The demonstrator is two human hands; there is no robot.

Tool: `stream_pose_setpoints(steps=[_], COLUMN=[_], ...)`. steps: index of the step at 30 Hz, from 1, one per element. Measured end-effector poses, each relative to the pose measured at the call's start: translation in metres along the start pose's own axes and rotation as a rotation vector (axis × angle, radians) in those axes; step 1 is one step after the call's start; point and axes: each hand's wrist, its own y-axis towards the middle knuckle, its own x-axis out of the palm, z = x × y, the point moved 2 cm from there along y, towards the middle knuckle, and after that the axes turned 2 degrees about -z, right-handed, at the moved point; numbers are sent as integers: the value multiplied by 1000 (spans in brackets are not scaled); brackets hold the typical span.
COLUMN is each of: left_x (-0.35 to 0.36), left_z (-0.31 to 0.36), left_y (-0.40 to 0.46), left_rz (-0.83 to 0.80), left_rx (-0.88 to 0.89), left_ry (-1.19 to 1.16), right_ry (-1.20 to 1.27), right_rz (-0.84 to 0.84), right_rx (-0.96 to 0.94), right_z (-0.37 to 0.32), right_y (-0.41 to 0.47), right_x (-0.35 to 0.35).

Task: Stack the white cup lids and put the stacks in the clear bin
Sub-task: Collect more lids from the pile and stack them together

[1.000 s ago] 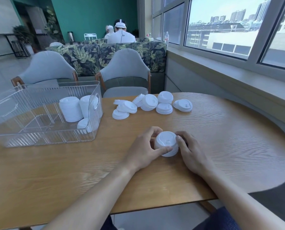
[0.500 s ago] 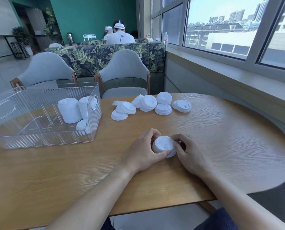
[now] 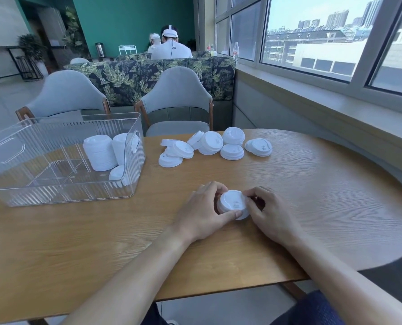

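Both hands grasp a short stack of lids (image 3: pixel 232 204) on the table (image 3: pixel 312 195), in front of the bin (image 3: pixel 54 191) and to its right. The left hand (image 3: pixel 202 214) curls its thumb and fingers around it; the right hand (image 3: pixel 269 214) pinches its far edge. Loose lids (image 3: pixel 210 143) lie just right of the bin. 2 tall stacks (image 3: pixel 100 152) stand inside the bin.

Café or canteen seating area. Wooden table (image 3: pixel 312 195) under the hands, grey upholstered chairs (image 3: pixel 176 102) across it, leaf-print booth sofa (image 3: pixel 129 76) further beyond, people in white caps (image 3: pixel 170 46) seated past that. Big windows (image 3: pixel 312 34) off right: city rooftops.
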Motion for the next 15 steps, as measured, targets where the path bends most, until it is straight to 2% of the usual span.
stream_pose_setpoints(steps=[15], left_x=[-6], left_z=[17], left_y=[-10], left_rz=[5], left_rx=[63], left_ry=[167], right_ry=[-53], right_rz=[-70], right_rx=[-25], right_z=[-6], right_y=[-5], right_x=[1])
